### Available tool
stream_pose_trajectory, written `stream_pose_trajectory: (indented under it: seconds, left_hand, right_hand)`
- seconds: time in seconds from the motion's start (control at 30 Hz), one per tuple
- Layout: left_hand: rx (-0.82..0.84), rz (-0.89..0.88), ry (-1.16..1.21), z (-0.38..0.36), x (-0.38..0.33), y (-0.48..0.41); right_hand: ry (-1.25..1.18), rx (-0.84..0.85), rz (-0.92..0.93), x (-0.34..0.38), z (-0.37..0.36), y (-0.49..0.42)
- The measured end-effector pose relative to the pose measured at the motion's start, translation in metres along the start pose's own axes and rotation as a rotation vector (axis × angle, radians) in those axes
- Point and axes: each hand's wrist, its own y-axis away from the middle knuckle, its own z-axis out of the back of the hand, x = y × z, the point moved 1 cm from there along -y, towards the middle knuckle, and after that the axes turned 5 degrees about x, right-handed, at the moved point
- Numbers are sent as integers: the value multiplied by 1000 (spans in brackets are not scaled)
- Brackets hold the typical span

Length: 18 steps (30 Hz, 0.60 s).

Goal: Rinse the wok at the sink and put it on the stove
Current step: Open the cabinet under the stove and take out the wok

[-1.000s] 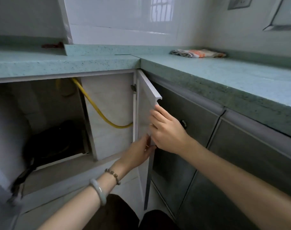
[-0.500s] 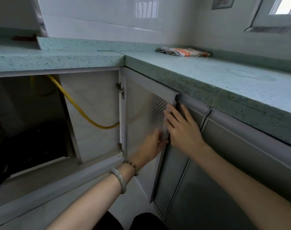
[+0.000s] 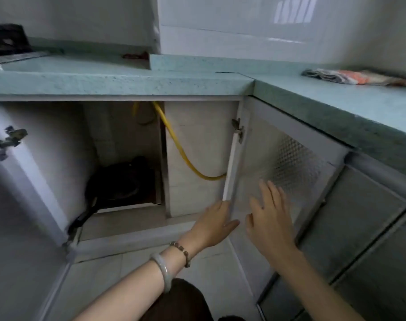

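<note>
A dark wok (image 3: pixel 122 181) lies deep inside the open cabinet under the counter, its black handle (image 3: pixel 86 215) pointing toward the front left. The stove (image 3: pixel 7 46) shows at the far left on the countertop. My left hand (image 3: pixel 214 222) is open, fingers straight, at the lower inner edge of the right cabinet door (image 3: pixel 278 163). My right hand (image 3: pixel 270 216) is open too, fingers spread in front of the door's inner face. Both hands hold nothing. The sink is not in view.
The right door stands swung wide against the neighbouring cabinet fronts (image 3: pixel 359 228). The left door (image 3: pixel 16 205) is open too. A yellow hose (image 3: pixel 181 154) hangs inside the cabinet. A folded cloth (image 3: pixel 357 77) lies on the teal countertop (image 3: pixel 128 82).
Both hands pushed the right door fully open, then let go of its edge and came back slightly. The view swung left, so the wok and stove now show.
</note>
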Motion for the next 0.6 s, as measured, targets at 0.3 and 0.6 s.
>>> stream_pose_trajectory:
  seconds: [0.3, 0.6]
  left_hand:
    - [-202, 617, -17, 83, 197, 134]
    - [-192, 846, -123, 113, 364, 158]
  right_hand:
    - [-733, 501, -127, 146, -106, -47]
    - [-1231, 791, -448, 245, -225, -99]
